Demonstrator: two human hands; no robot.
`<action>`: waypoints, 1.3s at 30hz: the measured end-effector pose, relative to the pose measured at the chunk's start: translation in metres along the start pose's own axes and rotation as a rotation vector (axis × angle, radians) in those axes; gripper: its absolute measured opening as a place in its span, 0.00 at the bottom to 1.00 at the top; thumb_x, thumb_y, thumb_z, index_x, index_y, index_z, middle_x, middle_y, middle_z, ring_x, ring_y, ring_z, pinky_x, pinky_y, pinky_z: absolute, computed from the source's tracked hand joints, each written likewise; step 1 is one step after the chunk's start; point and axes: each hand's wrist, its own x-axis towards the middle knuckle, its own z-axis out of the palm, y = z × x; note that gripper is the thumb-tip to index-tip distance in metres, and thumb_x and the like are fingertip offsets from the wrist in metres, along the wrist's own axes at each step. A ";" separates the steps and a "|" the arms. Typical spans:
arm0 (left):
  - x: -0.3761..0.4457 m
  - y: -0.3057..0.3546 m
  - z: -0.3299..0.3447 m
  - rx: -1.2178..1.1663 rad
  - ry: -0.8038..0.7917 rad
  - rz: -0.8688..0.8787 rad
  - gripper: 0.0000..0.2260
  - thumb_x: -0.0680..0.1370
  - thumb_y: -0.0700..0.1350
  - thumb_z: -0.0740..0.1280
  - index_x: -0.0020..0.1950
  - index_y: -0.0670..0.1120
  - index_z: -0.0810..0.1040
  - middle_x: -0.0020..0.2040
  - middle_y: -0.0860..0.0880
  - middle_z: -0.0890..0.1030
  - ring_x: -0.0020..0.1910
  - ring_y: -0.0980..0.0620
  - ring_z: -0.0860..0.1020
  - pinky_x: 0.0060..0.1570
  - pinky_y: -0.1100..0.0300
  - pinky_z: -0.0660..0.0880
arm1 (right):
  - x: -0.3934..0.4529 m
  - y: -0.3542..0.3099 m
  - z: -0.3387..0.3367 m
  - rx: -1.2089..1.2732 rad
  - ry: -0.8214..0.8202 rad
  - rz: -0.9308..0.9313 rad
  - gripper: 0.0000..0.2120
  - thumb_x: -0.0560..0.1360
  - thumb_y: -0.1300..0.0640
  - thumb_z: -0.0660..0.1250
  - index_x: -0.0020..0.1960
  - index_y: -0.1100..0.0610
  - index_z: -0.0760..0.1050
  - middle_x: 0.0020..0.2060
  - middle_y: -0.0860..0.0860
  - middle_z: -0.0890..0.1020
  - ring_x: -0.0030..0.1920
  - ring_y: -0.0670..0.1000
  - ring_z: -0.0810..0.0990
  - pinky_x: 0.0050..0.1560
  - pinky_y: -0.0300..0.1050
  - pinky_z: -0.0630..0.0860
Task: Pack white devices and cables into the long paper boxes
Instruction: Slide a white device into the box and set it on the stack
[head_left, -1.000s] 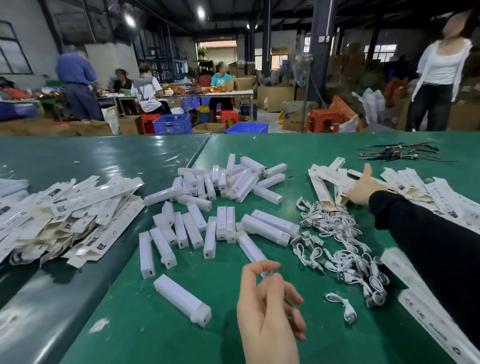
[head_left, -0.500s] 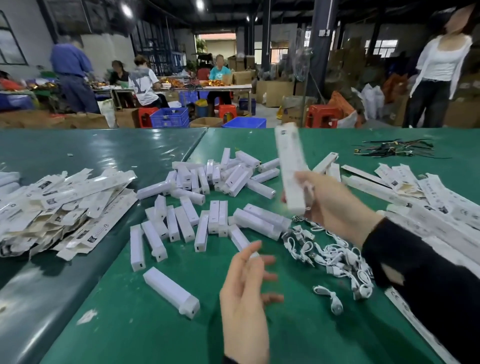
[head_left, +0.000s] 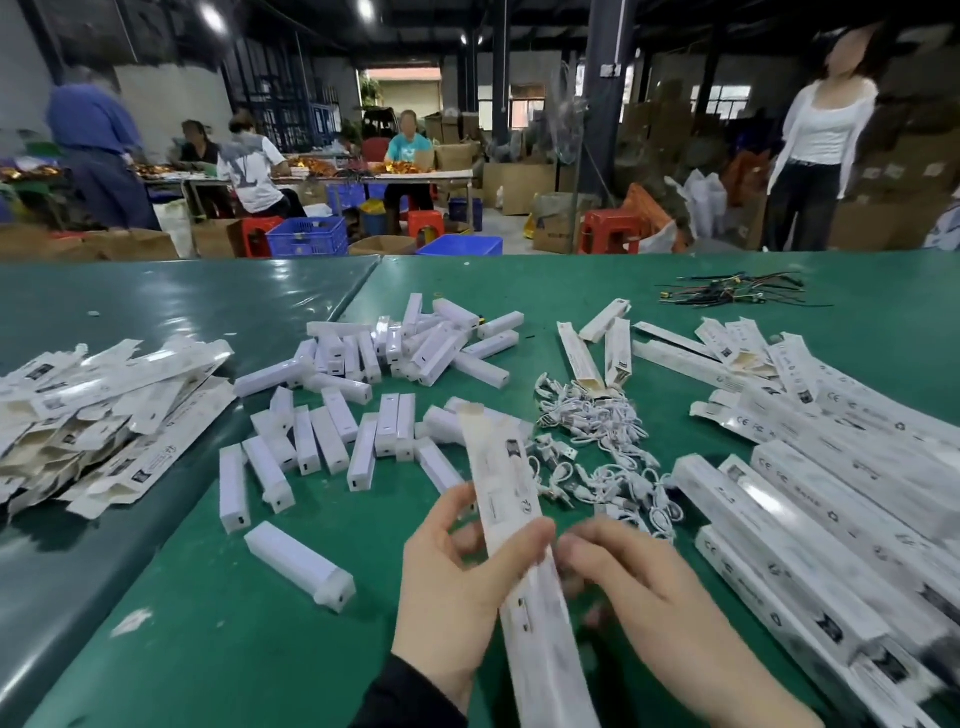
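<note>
We hold one long paper box (head_left: 511, 499) in our left hand (head_left: 457, 587) near the counter's near edge, long axis running away from us; our right hand (head_left: 639, 597) touches its side, grasp unclear.

Single view, head-worn wide-angle camera, looking forward and down over a green table (head_left: 218, 613). Very close to the left hand (head_left: 457, 587) and right hand (head_left: 644, 603), both low in centre frame, forearms entering from the bottom edge. Beyond the hands the table runs away from the camera to its far edge, about a third of the way down the frame. Past that edge the view faces into a warehouse interior, far off and soft. Table edge lines bow from lens distortion. No second view, so no shared part.
</note>
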 end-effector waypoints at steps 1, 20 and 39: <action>-0.003 -0.001 0.002 0.068 -0.016 0.011 0.30 0.60 0.47 0.81 0.59 0.51 0.76 0.44 0.44 0.86 0.42 0.46 0.85 0.39 0.58 0.80 | 0.002 0.005 -0.003 -0.012 0.076 -0.059 0.02 0.75 0.51 0.68 0.44 0.46 0.79 0.41 0.47 0.84 0.42 0.47 0.82 0.40 0.42 0.79; -0.016 0.003 0.014 -0.017 -0.477 -0.175 0.22 0.76 0.47 0.59 0.60 0.74 0.68 0.45 0.36 0.83 0.41 0.31 0.82 0.29 0.50 0.80 | 0.005 0.005 -0.023 0.203 0.228 -0.123 0.13 0.65 0.53 0.74 0.50 0.50 0.82 0.42 0.55 0.85 0.39 0.53 0.83 0.37 0.39 0.78; -0.014 -0.008 0.012 0.055 -0.560 -0.157 0.07 0.76 0.45 0.67 0.51 0.55 0.72 0.35 0.35 0.78 0.23 0.45 0.78 0.24 0.59 0.75 | 0.008 0.004 -0.023 0.194 0.179 0.116 0.08 0.73 0.52 0.70 0.47 0.56 0.79 0.38 0.53 0.84 0.38 0.48 0.81 0.38 0.44 0.75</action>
